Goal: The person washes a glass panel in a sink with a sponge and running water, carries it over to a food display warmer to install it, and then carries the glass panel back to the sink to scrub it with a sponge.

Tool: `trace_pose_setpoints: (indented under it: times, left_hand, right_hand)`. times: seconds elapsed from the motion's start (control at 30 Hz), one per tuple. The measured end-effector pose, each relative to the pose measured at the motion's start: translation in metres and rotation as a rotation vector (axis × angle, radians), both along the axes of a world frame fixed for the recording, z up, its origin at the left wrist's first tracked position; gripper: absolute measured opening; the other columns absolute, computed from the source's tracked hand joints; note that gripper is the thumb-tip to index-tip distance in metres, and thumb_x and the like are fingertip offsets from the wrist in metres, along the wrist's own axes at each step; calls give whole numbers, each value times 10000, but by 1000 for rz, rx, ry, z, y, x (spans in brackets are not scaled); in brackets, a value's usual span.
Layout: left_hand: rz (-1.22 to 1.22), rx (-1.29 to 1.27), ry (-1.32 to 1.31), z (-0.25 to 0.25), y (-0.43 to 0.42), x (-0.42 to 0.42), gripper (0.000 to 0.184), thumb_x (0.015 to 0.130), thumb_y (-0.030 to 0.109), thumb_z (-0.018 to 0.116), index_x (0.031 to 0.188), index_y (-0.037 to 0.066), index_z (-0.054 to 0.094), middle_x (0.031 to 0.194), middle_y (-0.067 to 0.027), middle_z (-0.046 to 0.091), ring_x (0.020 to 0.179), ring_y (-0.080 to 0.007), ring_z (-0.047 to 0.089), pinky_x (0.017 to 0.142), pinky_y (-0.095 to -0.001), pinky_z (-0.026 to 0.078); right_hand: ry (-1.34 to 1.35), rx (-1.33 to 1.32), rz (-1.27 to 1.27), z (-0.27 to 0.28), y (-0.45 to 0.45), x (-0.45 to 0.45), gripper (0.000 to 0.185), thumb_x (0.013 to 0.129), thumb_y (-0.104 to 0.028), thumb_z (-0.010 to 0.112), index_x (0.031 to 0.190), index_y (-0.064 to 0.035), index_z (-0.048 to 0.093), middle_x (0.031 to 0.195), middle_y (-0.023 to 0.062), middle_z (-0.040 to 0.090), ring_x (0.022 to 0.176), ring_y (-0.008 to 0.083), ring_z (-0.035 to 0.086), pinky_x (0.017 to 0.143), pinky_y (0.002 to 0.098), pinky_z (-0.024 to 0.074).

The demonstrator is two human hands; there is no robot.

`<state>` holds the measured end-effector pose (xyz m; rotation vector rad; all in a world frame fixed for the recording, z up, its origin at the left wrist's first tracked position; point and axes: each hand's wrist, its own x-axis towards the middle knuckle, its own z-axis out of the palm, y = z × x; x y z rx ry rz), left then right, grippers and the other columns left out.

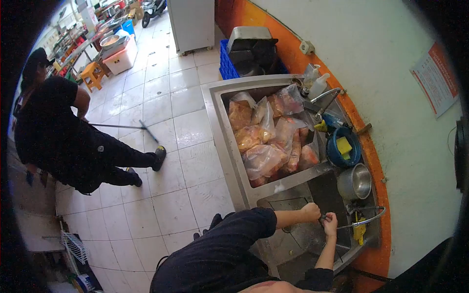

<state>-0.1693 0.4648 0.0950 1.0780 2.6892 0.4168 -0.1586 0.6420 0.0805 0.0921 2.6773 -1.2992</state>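
Observation:
My left hand (310,213) and my right hand (330,223) are close together above the near sink basin (303,188). Fingers on both hands are curled around a small dark thing (322,218), too small and covered to name. A curved metal tap spout (359,223) reaches from the wall side towards my right hand. Beneath my hands, the metal basin looks wet. A yellow cloth or glove (359,229) hangs by the tap.
Several plastic bags of meat (264,158) fill the far basin. A metal pot (355,181) and a blue bowl with sponges (344,146) line the wall side. Behind stands a blue crate (226,61). On the left, a person in dark clothes (63,132) holds a long-handled floor tool (144,126).

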Motion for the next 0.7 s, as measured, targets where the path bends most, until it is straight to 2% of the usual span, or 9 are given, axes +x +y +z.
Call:
trace_pose_setpoints:
  times: [0.03,0.1,0.2,0.33,0.4,0.43,0.5,0.6,0.7]
  left_hand:
    - [2,-1,-1,0,-1,1,330,697,416,596,746,96,661,780,-52,641,768,-201,613,632,-331,466]
    - [-17,36,33,-7,0,2,359,695,441,585,747,95,662,779,-57,641,768,-207,612,640,-338,466]
    - [0,40,5,-1,-3,3,380,694,462,578,758,97,663,790,-59,641,773,-211,611,652,-340,466]
    - [3,0,-20,5,-3,-1,388,687,466,587,772,96,663,797,-65,640,775,-218,611,656,-338,467]
    - [-6,42,-11,-1,-3,-1,412,684,488,582,759,91,661,766,-69,635,762,-225,609,650,-338,467]
    - [-11,40,-11,-4,-2,0,412,684,488,582,759,91,661,766,-69,635,762,-225,609,650,-338,467]
    - [-27,53,82,-2,-4,4,432,696,506,561,740,88,658,726,-69,628,739,-226,608,630,-343,468]
    - [-6,12,-4,3,-5,5,438,706,512,548,739,88,653,718,-62,625,732,-223,605,625,-343,466]
    - [-56,19,47,10,-10,6,423,707,497,556,739,87,653,727,-62,628,737,-221,607,621,-341,466]
  right_hand:
    - [-1,-1,2,1,6,1,202,759,-4,510,958,-31,526,915,132,563,750,191,565,595,308,450]
    - [-410,-674,-454,58,-26,12,439,817,-26,489,1237,-67,369,1214,140,441,962,199,536,682,261,491]
    - [-415,-944,-375,49,-6,16,452,853,-86,487,1272,-16,330,1184,151,479,1026,179,522,692,211,498]
    - [-313,-930,-560,34,3,13,453,864,-81,469,1280,0,308,1204,135,466,822,90,569,572,128,458]
    - [-210,-1031,-690,31,9,11,329,862,-146,497,1151,4,454,924,78,587,502,45,459,395,130,353]
    - [-209,-1033,-695,29,11,10,329,862,-146,497,1151,4,454,924,78,587,502,45,459,395,130,353]
    - [-314,-921,-839,31,10,6,197,859,-238,509,863,-41,513,550,-17,439,359,66,239,311,191,206]
    - [-327,-1167,-781,29,5,3,320,829,-324,540,609,-148,388,432,-52,199,315,78,212,272,214,164]
    - [-285,-1072,-836,16,1,-10,286,810,-197,514,588,-145,342,444,-36,246,322,96,216,287,226,179]
